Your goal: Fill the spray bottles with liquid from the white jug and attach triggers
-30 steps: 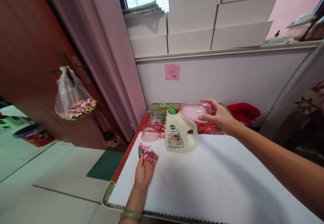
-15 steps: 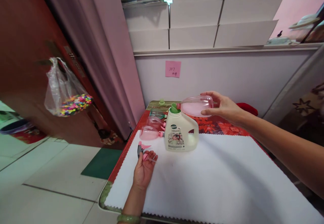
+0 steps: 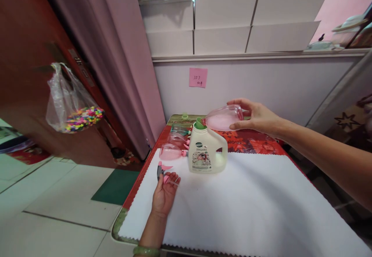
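My right hand [image 3: 252, 115] grips the base end of a clear pink spray bottle [image 3: 222, 118], tipped so its neck lies at the green pouring spout [image 3: 199, 123] of a cream detergent jug [image 3: 207, 154]. Whether liquid is flowing I cannot make out. The jug stands upright, its handle to the right. Lower left, my left hand [image 3: 165, 195] rests palm up, fingers curled round a pink and grey spray trigger head [image 3: 162, 172] with a thin tube. Beside the jug lies a pink spray bottle [image 3: 171, 152], with another pink one [image 3: 178, 138] and a green one [image 3: 180, 130] behind.
A white mat [image 3: 247, 203] with a scalloped edge covers most of the red-patterned table [image 3: 255, 144]. Near the back edge sits a small green cap [image 3: 185, 115]. A bag of colourful beads [image 3: 77, 110] hangs from the door handle at left.
The bottle in my right hand is tilted more steeply, its base raised slightly. My left hand keeps its hold on the trigger head. The whole view has shifted a little.
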